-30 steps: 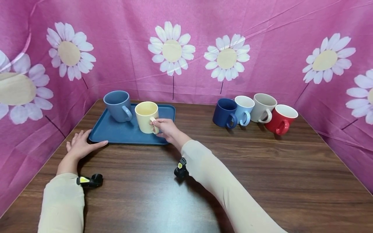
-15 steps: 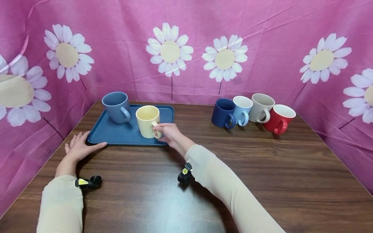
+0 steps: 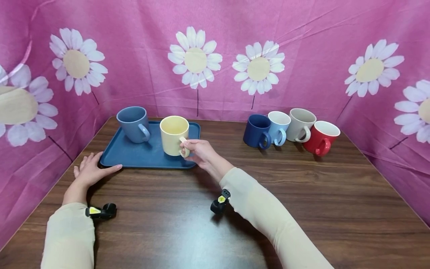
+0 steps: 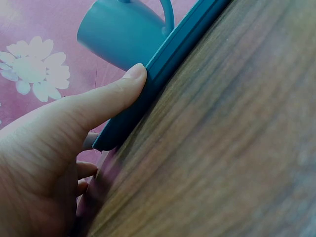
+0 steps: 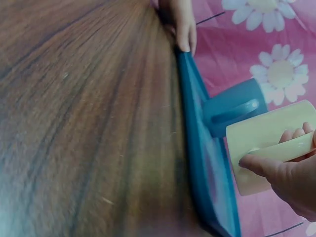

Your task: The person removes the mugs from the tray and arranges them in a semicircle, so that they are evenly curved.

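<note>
A pale yellow mug (image 3: 173, 134) stands upright over the right half of a blue tray (image 3: 134, 155). My right hand (image 3: 189, 148) pinches its handle between thumb and fingers. The right wrist view shows the same grip on the yellow mug (image 5: 266, 136), and I cannot tell whether its base touches the tray (image 5: 197, 133). A blue-grey mug (image 3: 133, 124) stands on the tray's back left corner. My left hand (image 3: 91, 169) lies flat on the table, its thumb against the tray's front edge (image 4: 168, 54), below the blue-grey mug (image 4: 123, 32).
A navy mug (image 3: 256, 130), a light blue mug (image 3: 280, 127), an off-white mug (image 3: 301, 124) and a red mug (image 3: 322, 137) stand in a row at the back right. Pink flowered cloth (image 3: 302, 56) walls in the wooden table (image 3: 302, 209) on three sides.
The yellow mug has shifted a little to the right and up in the head view, with my right hand still on its handle. My left hand has stayed in place.
</note>
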{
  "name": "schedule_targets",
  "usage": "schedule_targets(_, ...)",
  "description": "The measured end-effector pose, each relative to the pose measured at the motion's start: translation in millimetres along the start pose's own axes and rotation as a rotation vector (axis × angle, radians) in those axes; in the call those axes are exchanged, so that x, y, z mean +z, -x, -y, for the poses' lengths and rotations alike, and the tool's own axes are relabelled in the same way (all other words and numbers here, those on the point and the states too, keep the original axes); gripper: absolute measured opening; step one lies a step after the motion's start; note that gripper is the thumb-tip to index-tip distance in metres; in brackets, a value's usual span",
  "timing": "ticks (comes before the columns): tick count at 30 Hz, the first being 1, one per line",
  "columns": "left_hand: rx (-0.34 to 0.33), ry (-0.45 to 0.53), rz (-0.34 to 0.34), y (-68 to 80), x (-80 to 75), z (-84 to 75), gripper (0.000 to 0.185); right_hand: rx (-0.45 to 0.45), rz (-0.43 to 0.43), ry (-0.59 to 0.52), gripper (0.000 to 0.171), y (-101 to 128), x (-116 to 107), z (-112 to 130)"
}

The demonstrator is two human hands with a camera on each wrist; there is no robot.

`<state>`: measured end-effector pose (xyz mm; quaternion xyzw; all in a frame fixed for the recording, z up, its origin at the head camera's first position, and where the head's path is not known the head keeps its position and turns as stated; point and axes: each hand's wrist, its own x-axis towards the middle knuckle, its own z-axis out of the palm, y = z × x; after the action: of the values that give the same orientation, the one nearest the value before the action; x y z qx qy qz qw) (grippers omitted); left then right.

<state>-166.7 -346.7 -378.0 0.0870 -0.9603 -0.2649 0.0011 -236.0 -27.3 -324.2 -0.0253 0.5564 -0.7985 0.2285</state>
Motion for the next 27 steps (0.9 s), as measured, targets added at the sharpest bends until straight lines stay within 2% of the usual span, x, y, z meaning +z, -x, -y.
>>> schedule_targets(10, 0.002, 0.000, -0.002, 1.4, -0.3, -0.9, 0.095, -0.019, -0.023, -0.043, 0.021, 28, -17, 22)
schedule_targets(16, 0.002, -0.002, -0.005, 1.0, -0.1, -1.2, 0.095, -0.059, 0.001, -0.046, 0.014, 44, -43, 27)
schedule_targets(27, 0.004, 0.001, 0.004, 1.0, -0.7, 0.4, 0.095, -0.047, 0.001, -0.015, 0.032, 65, -98, 31)
